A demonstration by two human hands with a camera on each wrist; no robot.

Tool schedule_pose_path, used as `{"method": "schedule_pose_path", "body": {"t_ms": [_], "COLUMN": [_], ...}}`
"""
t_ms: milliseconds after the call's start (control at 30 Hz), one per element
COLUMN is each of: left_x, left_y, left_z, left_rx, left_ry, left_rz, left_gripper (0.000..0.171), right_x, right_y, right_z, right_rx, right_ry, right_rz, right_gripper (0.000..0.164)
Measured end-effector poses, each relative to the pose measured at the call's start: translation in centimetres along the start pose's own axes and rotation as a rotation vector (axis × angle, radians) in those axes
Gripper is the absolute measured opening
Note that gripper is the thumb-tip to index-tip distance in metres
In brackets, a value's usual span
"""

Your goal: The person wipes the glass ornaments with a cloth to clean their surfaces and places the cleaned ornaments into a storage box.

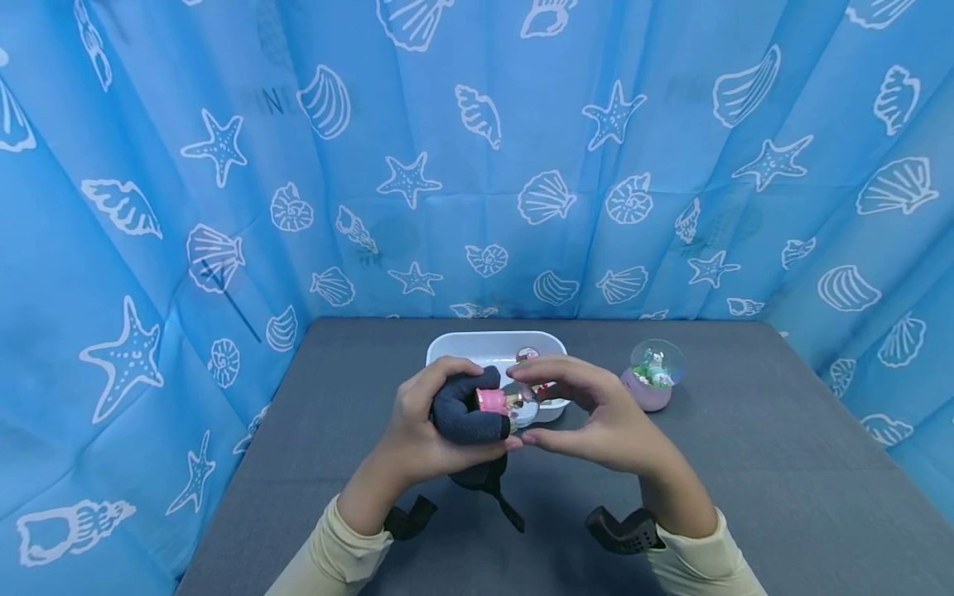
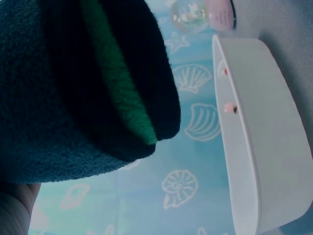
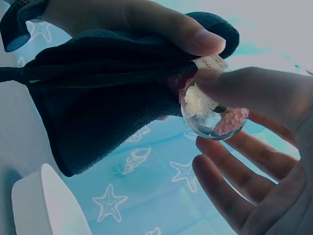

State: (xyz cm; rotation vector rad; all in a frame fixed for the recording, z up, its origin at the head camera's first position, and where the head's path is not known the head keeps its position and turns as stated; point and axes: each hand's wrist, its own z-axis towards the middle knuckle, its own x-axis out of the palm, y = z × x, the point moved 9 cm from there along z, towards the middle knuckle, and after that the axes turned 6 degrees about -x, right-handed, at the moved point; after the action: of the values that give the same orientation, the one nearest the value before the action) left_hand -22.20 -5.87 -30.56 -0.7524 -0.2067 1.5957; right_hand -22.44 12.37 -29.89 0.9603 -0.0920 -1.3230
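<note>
My left hand (image 1: pixel 417 430) grips a dark blue towelling cloth (image 1: pixel 464 420) with black edging, folded around the pink base of a small snow globe (image 1: pixel 524 407). Out of the folds pokes the clear dome, which has white and pink shapes inside, best seen in the right wrist view. My right hand (image 1: pixel 607 414) curls around this dome, its thumb (image 3: pixel 254 90) overlapping the globe beside a printed white tag (image 3: pixel 211 62). The other right fingers spread behind the glass. In the left wrist view, the cloth (image 2: pixel 58 112) with its green inner strip hides the globe.
Just behind my hands stands a white tray (image 1: pixel 495 336) with small figured items (image 1: pixel 527 353) inside, partly hidden. To its right sits another snow globe (image 1: pixel 652 385) on a lilac base. A blue shell-patterned curtain (image 1: pixel 477 223) hangs behind the grey table (image 1: pixel 343 372).
</note>
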Motion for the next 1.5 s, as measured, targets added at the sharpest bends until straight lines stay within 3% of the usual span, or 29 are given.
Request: {"method": "schedule_pose_path", "body": {"t_ms": [500,833,1500], "left_x": [-0.2,-0.1,-0.3], "left_y": [-0.1,-0.2,-0.2], "left_z": [0.0,0.0,0.1], "left_rx": [0.013,0.004,0.005], "left_ry": [-0.022,0.003,-0.009], "left_rz": [-0.005,-0.015,-0.004], "left_gripper": [0.071,0.075,0.083], "right_x": [0.4,0.5,-1.2], "right_y": [-0.5,-1.5,-0.6], "right_z": [0.0,-0.3,-0.3], "right_rx": [-0.014,0.088,0.027], "right_ry": [0.025,0.022,-0.135], "right_rz": [-0.020,-0.046,-0.057], "right_gripper": [0.055,0.036,0.037]}}
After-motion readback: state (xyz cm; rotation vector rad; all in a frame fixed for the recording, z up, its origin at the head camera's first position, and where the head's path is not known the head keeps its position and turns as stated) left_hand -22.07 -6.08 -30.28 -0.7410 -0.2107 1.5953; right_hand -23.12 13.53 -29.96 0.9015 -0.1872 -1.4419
